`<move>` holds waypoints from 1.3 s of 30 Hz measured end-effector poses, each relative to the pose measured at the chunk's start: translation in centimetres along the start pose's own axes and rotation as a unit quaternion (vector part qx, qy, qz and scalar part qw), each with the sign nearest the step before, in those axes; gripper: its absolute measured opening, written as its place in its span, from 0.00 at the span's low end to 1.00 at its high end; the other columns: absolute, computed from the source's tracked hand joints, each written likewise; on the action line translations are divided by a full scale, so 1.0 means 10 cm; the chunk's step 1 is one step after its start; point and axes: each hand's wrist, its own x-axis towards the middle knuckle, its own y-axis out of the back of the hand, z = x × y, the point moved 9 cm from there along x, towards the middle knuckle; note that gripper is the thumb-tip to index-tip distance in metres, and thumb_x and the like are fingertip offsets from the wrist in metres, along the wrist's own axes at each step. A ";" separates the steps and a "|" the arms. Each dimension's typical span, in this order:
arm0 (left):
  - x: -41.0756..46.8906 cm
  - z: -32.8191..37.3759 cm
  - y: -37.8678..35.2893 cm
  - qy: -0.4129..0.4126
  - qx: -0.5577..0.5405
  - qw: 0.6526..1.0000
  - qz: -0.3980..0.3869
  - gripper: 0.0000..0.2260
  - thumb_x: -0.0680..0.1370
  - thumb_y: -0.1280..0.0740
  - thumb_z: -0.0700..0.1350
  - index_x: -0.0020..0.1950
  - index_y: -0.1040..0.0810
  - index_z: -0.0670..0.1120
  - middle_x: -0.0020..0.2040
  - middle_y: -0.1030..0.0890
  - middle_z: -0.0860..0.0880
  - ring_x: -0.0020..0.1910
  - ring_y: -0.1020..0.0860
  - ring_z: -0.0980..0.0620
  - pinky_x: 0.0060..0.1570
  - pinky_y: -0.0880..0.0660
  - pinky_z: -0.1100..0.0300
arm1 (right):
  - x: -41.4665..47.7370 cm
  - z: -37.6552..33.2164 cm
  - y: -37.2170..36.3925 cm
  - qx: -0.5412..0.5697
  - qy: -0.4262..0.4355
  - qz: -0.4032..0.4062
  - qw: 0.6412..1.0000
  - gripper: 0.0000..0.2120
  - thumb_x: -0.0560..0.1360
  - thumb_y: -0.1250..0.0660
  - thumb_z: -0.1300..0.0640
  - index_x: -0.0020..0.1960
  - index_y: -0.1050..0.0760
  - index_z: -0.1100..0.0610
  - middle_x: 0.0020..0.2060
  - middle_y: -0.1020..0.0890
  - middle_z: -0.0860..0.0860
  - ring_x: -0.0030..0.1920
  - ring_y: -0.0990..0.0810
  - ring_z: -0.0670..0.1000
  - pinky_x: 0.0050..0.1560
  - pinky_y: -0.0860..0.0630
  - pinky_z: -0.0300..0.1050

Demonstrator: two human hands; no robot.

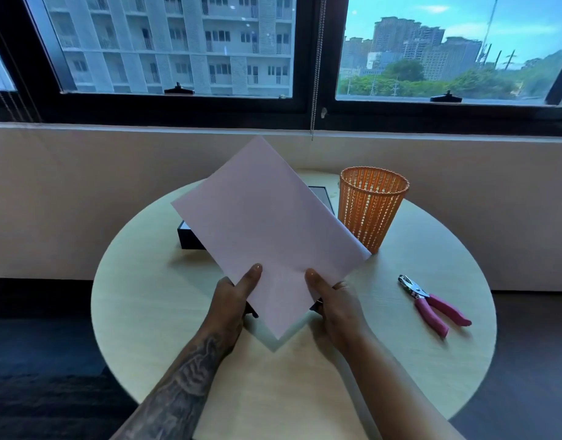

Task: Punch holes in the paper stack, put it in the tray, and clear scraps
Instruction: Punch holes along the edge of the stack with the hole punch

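Round table [178,312] by the window, and I've got the paper stack [267,223] lifted over it, left hand [232,300] and right hand [336,309] pinching its near corner, thumbs on top. No holes showing (the punch [432,303] lies off to my right), the tray [187,238] sits behind, so I reckon every step is yet to do.

The pale pink paper stack [267,223] is held tilted above the worktop [146,296], turned diamond-wise, its near corner pinched by the left grip [233,296] and right grip [333,300]. Behind it, at 12 o'clock, the dark tray [190,239] is mostly hidden. The pink-handled hole punch [432,301] lies flat at 3 o'clock, and the orange mesh basket [371,208] stands upright at 1 o'clock.
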 end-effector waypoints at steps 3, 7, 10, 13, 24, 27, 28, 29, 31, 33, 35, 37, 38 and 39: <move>0.05 0.04 0.04 -0.018 0.027 0.999 0.006 0.14 0.67 0.22 0.58 0.45 0.14 0.49 0.50 0.16 0.34 0.44 0.20 0.35 0.45 0.24 0.37 | 0.02 0.03 0.00 0.003 -0.014 -0.002 1.000 0.10 0.77 0.27 0.57 0.56 0.17 0.60 0.53 0.13 0.59 0.55 0.15 0.62 0.58 0.20 0.60; 0.06 0.06 0.02 -0.037 0.054 0.998 -0.002 0.12 0.73 0.24 0.52 0.47 0.16 0.44 0.47 0.16 0.35 0.42 0.19 0.33 0.41 0.24 0.39 | 0.03 0.03 0.04 -0.053 -0.017 0.005 0.998 0.12 0.71 0.24 0.48 0.51 0.14 0.53 0.52 0.13 0.58 0.53 0.16 0.66 0.56 0.20 0.64; 0.05 0.06 0.05 -0.063 0.077 0.995 -0.001 0.11 0.76 0.26 0.49 0.49 0.16 0.41 0.49 0.15 0.35 0.48 0.18 0.31 0.48 0.22 0.33 | 0.01 -0.12 0.17 -0.144 0.006 0.011 0.990 0.08 0.77 0.28 0.49 0.50 0.17 0.53 0.47 0.13 0.56 0.43 0.18 0.56 0.41 0.24 0.49; 0.04 0.05 0.09 -0.073 0.087 0.993 0.007 0.10 0.77 0.27 0.47 0.47 0.15 0.40 0.47 0.14 0.38 0.47 0.16 0.35 0.47 0.19 0.43 | -0.03 -0.49 0.42 -0.275 0.100 0.024 0.956 0.06 0.80 0.32 0.51 0.50 0.18 0.51 0.41 0.15 0.48 0.40 0.19 0.49 0.42 0.23 0.44; 0.03 0.05 0.10 -0.083 0.068 0.994 0.021 0.06 0.77 0.28 0.46 0.47 0.16 0.43 0.46 0.13 0.41 0.45 0.15 0.41 0.47 0.19 0.49 | -0.14 -0.83 1.67 -0.698 0.003 0.215 0.683 0.28 0.76 0.37 0.39 0.72 0.30 0.51 0.68 0.25 0.54 0.67 0.29 0.60 0.66 0.34 0.56; 0.02 0.05 0.11 -0.084 0.063 0.994 0.028 0.09 0.77 0.28 0.47 0.47 0.17 0.41 0.48 0.15 0.37 0.42 0.16 0.42 0.43 0.21 0.50 | -0.21 -0.78 1.56 -0.692 0.026 0.209 0.691 0.25 0.78 0.38 0.43 0.71 0.30 0.52 0.66 0.24 0.55 0.66 0.29 0.59 0.66 0.34 0.56; 0.02 0.06 0.12 -0.085 0.059 0.994 0.030 0.09 0.77 0.27 0.47 0.47 0.17 0.40 0.48 0.15 0.35 0.41 0.17 0.41 0.43 0.21 0.49 | -0.23 -0.78 1.50 -0.685 0.042 0.201 0.700 0.24 0.78 0.37 0.45 0.71 0.29 0.52 0.65 0.23 0.56 0.65 0.28 0.59 0.65 0.34 0.56; 0.02 0.05 0.12 -0.084 0.055 0.994 0.033 0.09 0.77 0.27 0.47 0.46 0.17 0.40 0.48 0.16 0.35 0.42 0.17 0.40 0.44 0.22 0.48 | -0.25 -0.76 1.44 -0.674 0.058 0.186 0.713 0.23 0.78 0.35 0.47 0.71 0.28 0.53 0.64 0.22 0.56 0.64 0.28 0.59 0.64 0.32 0.56; 0.04 0.04 0.13 -0.081 0.051 0.995 0.035 0.08 0.77 0.27 0.46 0.46 0.17 0.41 0.48 0.15 0.36 0.43 0.16 0.40 0.46 0.21 0.47 | -0.28 -0.70 1.32 -0.653 0.083 0.144 0.739 0.24 0.77 0.32 0.49 0.71 0.27 0.55 0.64 0.22 0.55 0.64 0.27 0.57 0.64 0.30 0.54; 0.04 0.04 0.13 -0.080 0.044 0.995 0.037 0.07 0.77 0.28 0.45 0.47 0.16 0.42 0.47 0.13 0.42 0.46 0.15 0.42 0.49 0.20 0.49 | -0.33 -0.65 1.19 -0.634 0.105 0.107 0.758 0.24 0.76 0.29 0.50 0.69 0.25 0.57 0.63 0.21 0.53 0.63 0.25 0.55 0.64 0.28 0.50; 0.05 0.03 0.14 -0.078 0.036 0.996 0.037 0.06 0.77 0.28 0.45 0.48 0.16 0.42 0.47 0.13 0.46 0.47 0.14 0.44 0.51 0.19 0.51 | -0.39 -0.63 1.10 -0.602 0.118 0.086 0.785 0.19 0.75 0.27 0.51 0.63 0.20 0.58 0.58 0.18 0.51 0.58 0.21 0.53 0.59 0.26 0.46; 0.07 0.01 0.15 -0.078 0.032 0.996 0.040 0.06 0.77 0.28 0.45 0.50 0.16 0.42 0.47 0.13 0.47 0.48 0.15 0.44 0.51 0.19 0.52 | -0.42 -0.60 1.05 -0.522 0.094 0.068 0.845 0.11 0.75 0.26 0.52 0.55 0.17 0.55 0.48 0.14 0.48 0.47 0.18 0.48 0.47 0.25 0.40; 0.07 0.01 0.15 -0.078 0.025 0.996 0.043 0.07 0.77 0.28 0.45 0.50 0.16 0.42 0.47 0.13 0.47 0.49 0.15 0.44 0.52 0.19 0.52 | -0.44 -0.57 1.02 -0.453 0.063 0.046 0.888 0.09 0.76 0.26 0.53 0.54 0.16 0.55 0.42 0.14 0.47 0.41 0.18 0.46 0.42 0.27 0.38; 0.07 0.00 0.16 -0.076 0.014 0.996 0.049 0.07 0.77 0.27 0.45 0.51 0.17 0.42 0.48 0.13 0.47 0.50 0.15 0.44 0.52 0.19 0.51 | -0.47 -0.53 0.96 -0.369 0.027 0.014 0.929 0.09 0.77 0.27 0.54 0.54 0.15 0.57 0.39 0.15 0.48 0.37 0.20 0.46 0.39 0.29 0.37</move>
